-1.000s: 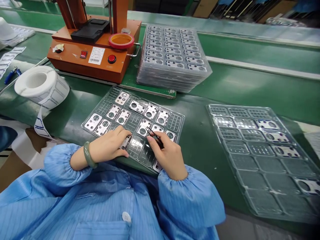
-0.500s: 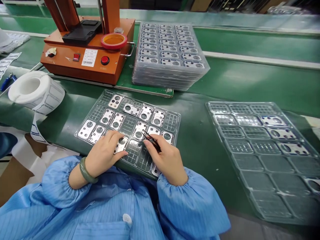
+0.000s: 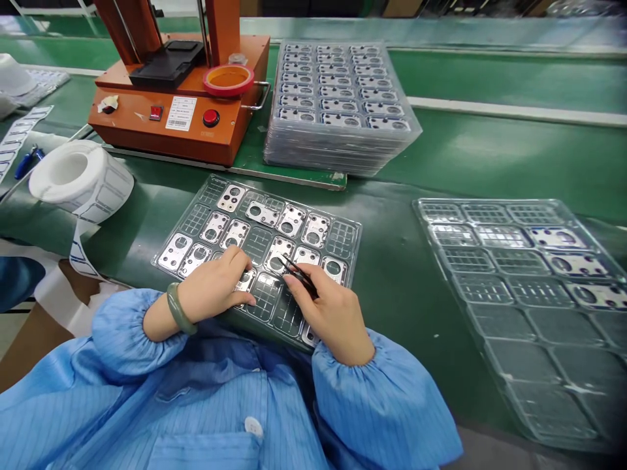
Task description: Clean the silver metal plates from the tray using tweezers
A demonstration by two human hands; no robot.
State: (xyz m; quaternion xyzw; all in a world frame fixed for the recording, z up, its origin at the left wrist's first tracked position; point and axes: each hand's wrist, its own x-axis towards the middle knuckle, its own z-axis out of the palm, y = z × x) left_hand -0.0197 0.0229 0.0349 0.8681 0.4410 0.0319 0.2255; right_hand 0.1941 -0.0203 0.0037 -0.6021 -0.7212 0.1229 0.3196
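Your green bench point(image 3: 386, 261) carries an orange machine point(image 3: 147, 140) set back from its near edge, with a stack of filled trays point(image 3: 337, 147) to the machine's right. Before you, at the bench's near edge, lies a partly filled clear tray point(image 3: 267, 294). Your left hand point(image 3: 213, 284) has thumb and fingers around a metal plate point(image 3: 247, 279) by the tray's near edge; whether they pinch it, I cannot tell. Your right hand point(image 3: 337, 313), at the tray's near right corner, grasps black tweezers point(image 3: 300, 273), tips at another plate point(image 3: 280, 248).
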